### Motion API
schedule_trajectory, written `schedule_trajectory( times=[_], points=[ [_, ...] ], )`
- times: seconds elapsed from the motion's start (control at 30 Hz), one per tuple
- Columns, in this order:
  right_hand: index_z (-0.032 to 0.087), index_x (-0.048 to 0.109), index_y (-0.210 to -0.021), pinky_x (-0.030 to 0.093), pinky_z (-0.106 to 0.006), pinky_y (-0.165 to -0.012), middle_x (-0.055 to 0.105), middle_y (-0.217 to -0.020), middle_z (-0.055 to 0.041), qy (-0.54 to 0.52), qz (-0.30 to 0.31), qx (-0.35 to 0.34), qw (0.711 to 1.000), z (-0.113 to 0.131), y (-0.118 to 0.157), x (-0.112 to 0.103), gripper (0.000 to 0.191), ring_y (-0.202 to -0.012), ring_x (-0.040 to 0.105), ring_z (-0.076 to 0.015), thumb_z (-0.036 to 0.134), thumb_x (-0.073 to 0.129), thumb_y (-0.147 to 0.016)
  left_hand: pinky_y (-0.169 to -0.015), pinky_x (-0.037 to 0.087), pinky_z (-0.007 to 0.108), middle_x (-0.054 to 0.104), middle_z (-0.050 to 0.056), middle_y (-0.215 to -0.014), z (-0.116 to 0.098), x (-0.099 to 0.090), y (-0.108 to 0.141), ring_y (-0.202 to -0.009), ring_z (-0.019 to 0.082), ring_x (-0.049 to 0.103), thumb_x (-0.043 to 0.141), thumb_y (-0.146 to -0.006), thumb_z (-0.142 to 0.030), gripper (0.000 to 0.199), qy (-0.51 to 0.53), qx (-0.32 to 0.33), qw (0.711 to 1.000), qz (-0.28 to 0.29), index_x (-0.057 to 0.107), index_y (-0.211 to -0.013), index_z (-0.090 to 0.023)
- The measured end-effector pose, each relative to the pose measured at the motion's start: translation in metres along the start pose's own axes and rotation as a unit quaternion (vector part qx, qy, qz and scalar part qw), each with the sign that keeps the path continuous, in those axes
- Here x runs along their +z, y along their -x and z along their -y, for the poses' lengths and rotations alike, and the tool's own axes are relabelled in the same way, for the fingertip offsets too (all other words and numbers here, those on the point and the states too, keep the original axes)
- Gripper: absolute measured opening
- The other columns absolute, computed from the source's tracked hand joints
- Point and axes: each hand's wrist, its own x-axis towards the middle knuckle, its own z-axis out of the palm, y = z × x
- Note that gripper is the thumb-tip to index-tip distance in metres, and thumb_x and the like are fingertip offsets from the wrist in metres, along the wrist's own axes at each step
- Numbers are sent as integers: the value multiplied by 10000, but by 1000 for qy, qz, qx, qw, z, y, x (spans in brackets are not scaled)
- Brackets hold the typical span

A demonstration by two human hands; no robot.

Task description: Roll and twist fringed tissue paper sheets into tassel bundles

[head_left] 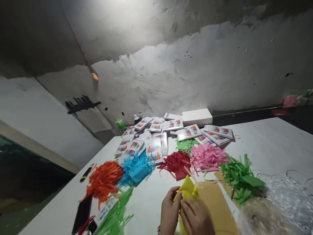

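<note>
At the bottom of the head view, my left hand (170, 209) pinches the edge of a yellow tissue paper tassel (187, 186), its top standing up above the fingers. Against the same yellow paper, on its right side, my right hand (197, 215) presses with bent fingers. The lower part of the paper is mostly hidden behind both hands. Beside my right hand lies a brown cardboard sheet (215, 205). Just beyond the hands sit a dark red fringed bundle (176, 163) and a pink one (207, 156).
Orange (105, 178), blue (137, 168) and green (241, 176) fringed bundles lie around. Printed packets (171, 125) are heaped at the back by a white box (197, 117). Clear plastic strands (283, 199) pile at right. A cutter (86, 173) and a phone (82, 213) lie left.
</note>
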Motion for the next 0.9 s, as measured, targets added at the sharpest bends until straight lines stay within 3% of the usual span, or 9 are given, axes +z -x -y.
schedule_trajectory(
  times=[0.1, 0.2, 0.27, 0.37, 0.53, 0.6, 0.7, 0.8, 0.9],
  points=[
    [370, 699, -1112, 619, -474, -832, 787, -1000, -63, -17, 0, 7, 1000, 14, 9, 8, 348, -922, 737, -298, 222, 496, -871, -736, 580, 361, 744, 87, -895, 40, -20, 27, -844, 257, 693, 707, -718, -645, 604, 115, -77, 990, -9, 686, -1079, -162],
    [313, 728, -947, 619, -439, -731, 775, -872, -61, -38, 19, 47, 998, 24, 17, 7, 282, -814, 734, -275, 236, 465, -879, -786, 570, 354, 729, 89, -940, 73, -33, 50, -896, 258, 684, 800, -633, -621, 677, 185, -101, 977, -12, 675, -1142, -192],
    [281, 714, -829, 603, -407, -687, 751, -786, -47, -52, 36, 90, 994, 32, 21, 8, 228, -763, 722, -260, 246, 494, -878, -762, 569, 341, 714, 99, -1043, 89, -38, 62, -908, 256, 681, 829, -609, -594, 671, 205, -108, 973, -14, 674, -1152, -232],
    [253, 689, -718, 590, -340, -661, 743, -724, -11, -85, 82, 146, 982, 41, 21, 14, 178, -717, 721, -225, 235, 566, -846, -699, 564, 344, 685, 104, -1175, 103, -42, 73, -915, 267, 680, 782, -686, -575, 562, 216, -118, 969, 13, 675, -1153, -281],
    [208, 677, -747, 565, -284, -547, 748, -667, -12, -109, 120, 195, 967, 38, 20, 23, 180, -620, 716, -209, 244, 537, -853, -643, 506, 324, 727, 39, -837, 110, -49, 79, -751, 231, 641, 739, -736, -545, 374, 178, -92, 979, 42, 753, -982, -264],
    [222, 672, -831, 571, -328, -613, 744, -735, -24, -88, 111, 192, 971, 38, 23, 21, 176, -675, 710, -222, 248, 502, -866, -600, 485, 310, 708, 36, -762, 111, -49, 80, -675, 208, 613, 731, -729, -552, 369, 178, -98, 978, 49, 760, -909, -231],
    [275, 682, -879, 537, -467, -827, 738, -921, -54, -51, 105, 158, 981, 47, 33, 19, 179, -869, 678, -277, 232, 515, -832, -598, 493, 307, 716, 49, -776, 113, -46, 81, -682, 212, 626, 713, -731, -550, 378, 177, -109, 977, 40, 753, -891, -210],
    [310, 701, -939, 380, -607, -1032, 704, -1137, -82, -31, 104, 137, 985, 58, 42, 22, 234, -1096, 593, -347, 205, 568, -777, -728, 539, 339, 747, 68, -912, 115, -43, 81, -864, 261, 676, 705, -741, -534, 354, 183, -115, 976, 25, 748, -924, -235],
    [315, 709, -906, 240, -662, -1112, 711, -1081, -73, -32, 91, 158, 983, 63, 46, 27, 255, -1076, 593, -338, 169, 533, -791, -832, 544, 389, 762, 56, -985, 119, -40, 81, -991, 297, 681, 705, -753, -534, 324, 194, -117, 974, 33, 743, -957, -286]
  ],
)
